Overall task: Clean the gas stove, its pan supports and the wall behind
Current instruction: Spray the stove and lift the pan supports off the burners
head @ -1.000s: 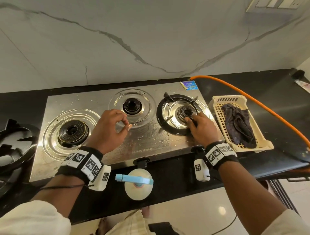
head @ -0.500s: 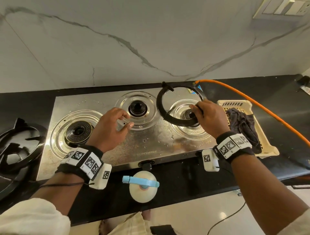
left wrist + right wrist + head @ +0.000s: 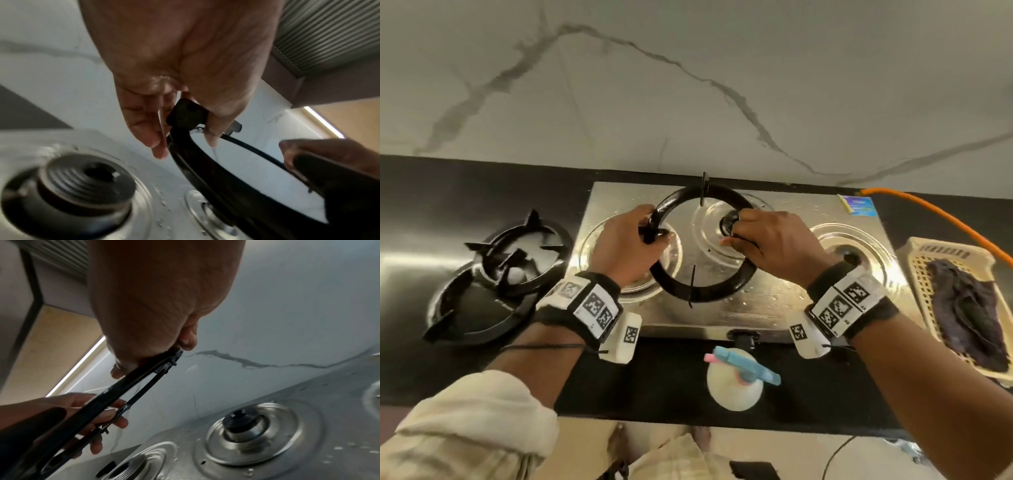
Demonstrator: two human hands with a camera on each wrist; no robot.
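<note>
A black ring-shaped pan support (image 3: pixel 702 294) hangs in the air above the steel gas stove (image 3: pixel 767 301), between its left and middle burners. My left hand (image 3: pixel 630 250) grips the ring's left side, fingers curled round it (image 3: pixel 185 116). On the ring's right side my right hand (image 3: pixel 770 240) pinches the rim (image 3: pixel 144 369). Water drops lie on the stove top. Two more black pan supports (image 3: pixel 493 274) are stacked on the black counter left of the stove. The white marble wall (image 3: pixel 688 85) with grey veins rises behind.
A white spray bottle (image 3: pixel 736 387) with a blue trigger stands on the counter edge in front of the stove. A cream plastic basket (image 3: pixel 921 260) with a dark cloth (image 3: pixel 969 308) sits at the right. An orange gas hose (image 3: pixel 935 212) runs off to the right.
My right hand lifted the pan support off the right burner and carried it left over the stove. My left hand has taken hold of its other side.
</note>
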